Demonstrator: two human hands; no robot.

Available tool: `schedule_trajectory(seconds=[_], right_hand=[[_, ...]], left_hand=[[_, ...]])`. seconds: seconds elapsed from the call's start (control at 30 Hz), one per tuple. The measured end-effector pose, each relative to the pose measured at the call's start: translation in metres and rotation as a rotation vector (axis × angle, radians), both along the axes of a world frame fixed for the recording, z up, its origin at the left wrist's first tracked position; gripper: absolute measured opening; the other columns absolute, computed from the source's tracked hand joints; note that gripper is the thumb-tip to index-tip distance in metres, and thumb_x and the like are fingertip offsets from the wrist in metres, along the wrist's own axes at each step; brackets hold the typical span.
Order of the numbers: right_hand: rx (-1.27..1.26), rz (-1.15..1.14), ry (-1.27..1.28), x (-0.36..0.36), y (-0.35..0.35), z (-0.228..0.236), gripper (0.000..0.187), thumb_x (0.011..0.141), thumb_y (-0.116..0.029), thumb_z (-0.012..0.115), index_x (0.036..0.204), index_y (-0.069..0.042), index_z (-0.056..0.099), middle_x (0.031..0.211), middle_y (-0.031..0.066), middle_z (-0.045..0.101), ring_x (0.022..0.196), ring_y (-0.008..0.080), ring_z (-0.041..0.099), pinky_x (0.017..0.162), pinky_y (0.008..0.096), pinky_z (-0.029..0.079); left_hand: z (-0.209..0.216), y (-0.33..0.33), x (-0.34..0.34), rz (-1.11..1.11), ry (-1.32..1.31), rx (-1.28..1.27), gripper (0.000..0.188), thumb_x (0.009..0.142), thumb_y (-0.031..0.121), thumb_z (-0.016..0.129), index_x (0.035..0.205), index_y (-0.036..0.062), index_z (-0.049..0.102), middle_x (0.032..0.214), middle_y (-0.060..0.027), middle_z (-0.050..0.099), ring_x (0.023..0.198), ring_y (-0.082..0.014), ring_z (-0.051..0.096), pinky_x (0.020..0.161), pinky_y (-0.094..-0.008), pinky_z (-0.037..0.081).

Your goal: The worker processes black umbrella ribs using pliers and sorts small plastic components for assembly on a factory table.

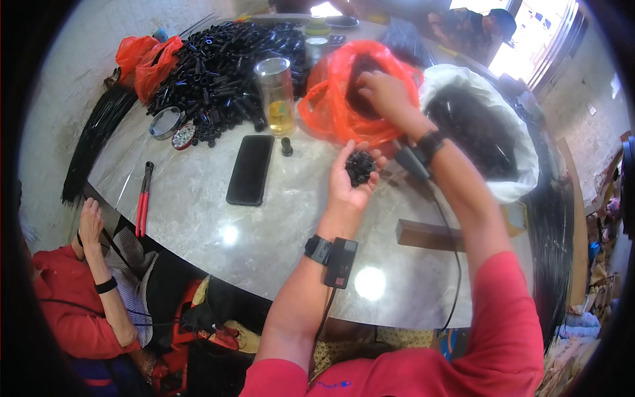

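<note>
My left hand (350,182) is turned palm up, its fingers curled round a small heap of black pieces (360,168). Just beyond it stands a red plastic bag (324,119) with its mouth open and dark contents inside. My right hand (383,92) reaches over the bag's opening with bent fingers; what its fingertips hold, if anything, is hidden. A single short black cylindrical part (286,147) stands on the table left of my left hand. A large pile of black tubular parts (218,66) covers the far left of the table.
Around are a phone (250,170), a clear cup of yellow liquid (278,99), red-handled pliers (143,202), a small tin (184,136), a brown block (430,235) and a white sack (526,145). A cable (456,264) trails along my right arm. A co-worker's hand (90,221) is at the left edge.
</note>
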State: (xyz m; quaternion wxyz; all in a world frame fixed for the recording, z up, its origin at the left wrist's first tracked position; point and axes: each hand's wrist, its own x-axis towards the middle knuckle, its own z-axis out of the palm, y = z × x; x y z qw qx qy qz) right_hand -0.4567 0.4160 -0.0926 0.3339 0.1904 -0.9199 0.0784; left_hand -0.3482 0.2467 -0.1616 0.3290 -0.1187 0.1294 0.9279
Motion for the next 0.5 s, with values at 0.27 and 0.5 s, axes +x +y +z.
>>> schedule_trajectory(seconds=[0.27,0.5], right_hand=[[-0.384,0.227,-0.543,0.142,-0.029,0.042,0.017,0.081,-0.012,0.071,0.095,-0.003,0.067,0.079,0.0124,0.066,0.074,0.0255,0.067,0.067,0.0338,0.052],[0.04,0.076,-0.256,0.181,-0.031,0.001,0.029,0.073,-0.009,0.07,0.098,-0.001,0.057,0.098,0.0149,0.059,0.094,0.0335,0.061,0.074,0.0408,0.052]], left_hand=[[0.001,0.0,0.001,-0.045,0.065,0.019,0.028,0.092,0.035,0.062,0.106,0.0111,0.064,0.1,-0.0064,0.068,0.084,-0.0225,0.066,0.054,-0.0242,0.049],[0.006,0.015,0.012,-0.103,0.121,-0.14,0.014,0.088,0.029,0.067,0.093,0.0173,0.063,0.081,0.0028,0.066,0.066,-0.0117,0.063,0.046,-0.0243,0.043]])
